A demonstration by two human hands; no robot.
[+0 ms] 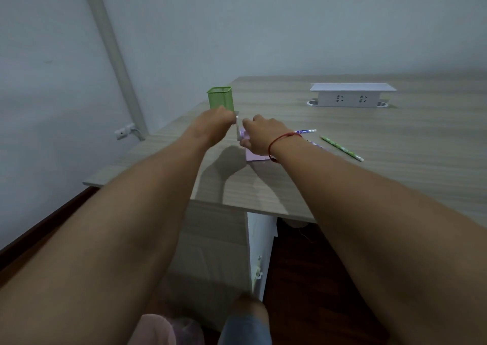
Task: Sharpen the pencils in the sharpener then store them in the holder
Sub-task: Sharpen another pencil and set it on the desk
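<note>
A pink-lilac sharpener (pixel 257 157) stands on the wooden desk (pixel 369 139), mostly hidden under my right hand (pixel 259 136), which grips its top. My left hand (pixel 217 123) is closed at the sharpener's left end, where a pale crank or pencil end (pixel 238 127) shows; which one I cannot tell. Just behind my left hand stands the green mesh holder (pixel 220 98). To the right of my right wrist lie a purple pencil (pixel 305 131), a second purple pencil (pixel 315 144) partly hidden by my wrist, and a green pencil (pixel 341 148).
A white raised socket box (pixel 350 95) sits at the back of the desk. The desk's front edge and a white drawer unit (pixel 261 250) are below my arms. A wall outlet (pixel 123 132) and pipe (pixel 110 47) are on the left wall.
</note>
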